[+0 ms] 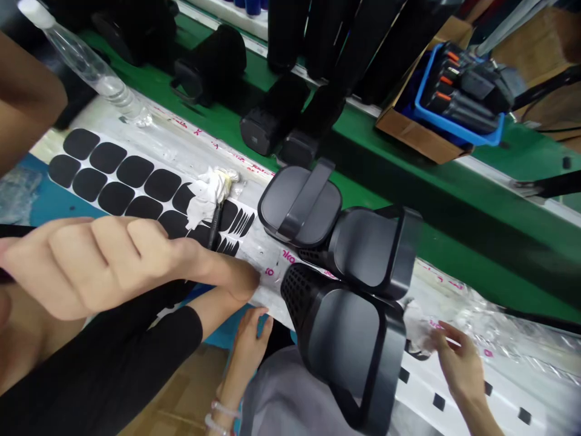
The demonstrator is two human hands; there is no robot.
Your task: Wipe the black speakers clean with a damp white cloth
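My right hand [460,363] pinches a crumpled white cloth [417,327] over the bench, at the right. A dark rounded patch [417,353] peeks out under the cloth. At the bench's near edge, my left hand [249,345] rests with thumb and fingers apart, holding nothing visible. Between my hands stands a black housing [345,339] with a grey rounded face, a perforated side and a loop handle. Behind it are two similar ones, a handled housing [367,248] and another housing [299,200], close together.
A co-worker's large fist [100,260], thumb extended, looms at left above a black sleeve [149,363]. Black rounded pads [136,172] lie on a backing sheet, with another white cloth [211,194]. A bottle [104,79], green surface [376,163] and blue bin [454,130] are beyond.
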